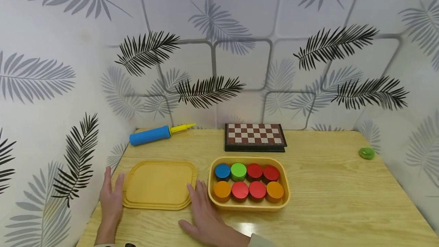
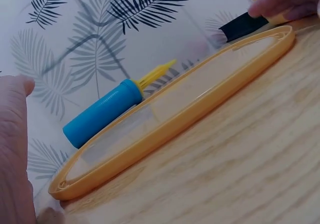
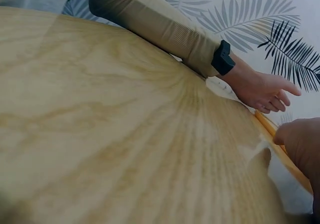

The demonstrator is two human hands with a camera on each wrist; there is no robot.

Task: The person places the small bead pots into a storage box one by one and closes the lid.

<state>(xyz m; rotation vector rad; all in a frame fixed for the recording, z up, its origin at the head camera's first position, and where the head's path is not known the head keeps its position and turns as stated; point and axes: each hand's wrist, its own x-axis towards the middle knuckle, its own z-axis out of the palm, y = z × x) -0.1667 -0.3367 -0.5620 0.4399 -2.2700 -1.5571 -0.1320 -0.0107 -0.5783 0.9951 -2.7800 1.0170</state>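
A flat yellow lid (image 1: 159, 185) with rounded corners lies on the wooden table. Just off its left edge is my left hand (image 1: 111, 197), fingers extended and holding nothing; the right wrist view also shows this hand (image 3: 260, 90). My right hand (image 1: 205, 216) reaches in at the lid's right edge with straight fingers, between the lid and a yellow tub. I cannot tell whether either hand touches the lid. The tub (image 1: 248, 206) holds several round-capped pots in two rows, among them a blue pot (image 1: 222, 172), a green pot (image 1: 238, 171) and an orange pot (image 1: 222, 191).
Behind the lid lies a blue hand pump (image 1: 151, 135) with a yellow nozzle. A checkered board-game box (image 1: 254, 136) sits behind the tub. Far right is a small green object (image 1: 366, 153). Leaf-patterned walls (image 1: 240, 64) border the table's back and sides.
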